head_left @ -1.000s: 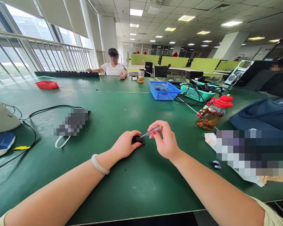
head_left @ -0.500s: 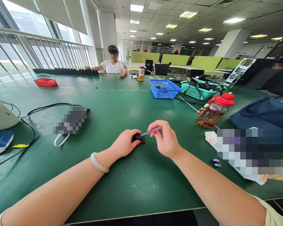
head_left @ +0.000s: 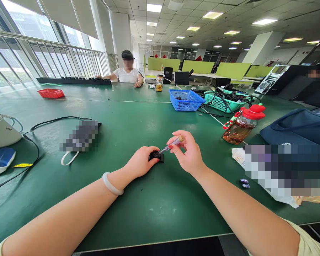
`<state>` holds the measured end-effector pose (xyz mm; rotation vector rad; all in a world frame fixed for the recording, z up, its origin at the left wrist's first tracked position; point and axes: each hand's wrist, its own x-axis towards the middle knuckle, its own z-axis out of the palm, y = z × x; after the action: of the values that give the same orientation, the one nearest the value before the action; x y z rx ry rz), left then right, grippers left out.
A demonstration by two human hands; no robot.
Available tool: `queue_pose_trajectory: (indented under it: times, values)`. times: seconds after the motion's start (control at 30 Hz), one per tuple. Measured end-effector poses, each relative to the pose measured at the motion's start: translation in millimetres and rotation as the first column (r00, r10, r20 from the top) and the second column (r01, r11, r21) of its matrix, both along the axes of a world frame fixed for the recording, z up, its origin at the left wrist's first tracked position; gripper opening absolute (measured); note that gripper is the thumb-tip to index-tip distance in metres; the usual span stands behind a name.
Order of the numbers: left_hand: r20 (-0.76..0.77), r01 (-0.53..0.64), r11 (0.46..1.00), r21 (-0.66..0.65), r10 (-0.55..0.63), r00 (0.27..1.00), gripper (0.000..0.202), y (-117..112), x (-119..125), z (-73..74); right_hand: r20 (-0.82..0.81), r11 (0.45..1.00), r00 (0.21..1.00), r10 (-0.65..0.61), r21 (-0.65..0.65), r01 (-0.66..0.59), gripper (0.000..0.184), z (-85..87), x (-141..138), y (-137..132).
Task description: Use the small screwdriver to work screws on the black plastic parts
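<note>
My left hand point(head_left: 140, 162) is closed on a small black part point(head_left: 157, 156) and pins it to the green table point(head_left: 138, 206). A pale bangle circles that wrist. My right hand point(head_left: 188, 153) pinches a slim clear-handled screwdriver point(head_left: 172, 143) between thumb and fingers. The screwdriver slants down to the left and its tip meets the top of the black part.
A red-capped bottle point(head_left: 242, 125) of amber liquid and a dark blue bag point(head_left: 298, 129) lie to the right, with two small dark pieces point(head_left: 244, 183) nearer me. Blue point(head_left: 185, 100) and teal baskets point(head_left: 220, 102) stand behind. A black cable point(head_left: 37, 135) runs at left. Another person point(head_left: 126, 74) sits far across.
My right hand's fingers have shifted on the screwdriver, and its handle now tilts up higher. The left hand and the black part have stayed put.
</note>
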<state>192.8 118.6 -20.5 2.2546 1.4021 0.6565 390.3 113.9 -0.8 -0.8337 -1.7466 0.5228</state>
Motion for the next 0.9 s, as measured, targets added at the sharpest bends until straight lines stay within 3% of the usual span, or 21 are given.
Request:
queue_pose_trajectory:
  times: [0.23, 0.67, 0.9]
  values:
    - [-0.015, -0.009, 1.000, -0.018, 0.008, 1.000, 0.030, 0, 0, 1.9, -0.184, 0.998, 0.981, -0.060, -0.040, 0.053, 0.027, -3.4, 5, 10]
    - [-0.011, -0.003, 1.000, -0.029, 0.003, 1.000, 0.030, -1, -1, 3.5, -0.166, 0.998, 0.985, -0.053, -0.045, 0.046, 0.025, -5.5, 7, 13]
    - [-0.007, 0.007, 0.999, -0.035, -0.008, 1.000, 0.029, -3, -1, 6.0, -0.159, 0.992, 0.986, -0.054, -0.123, 0.035, 0.027, -4.6, 12, 22]
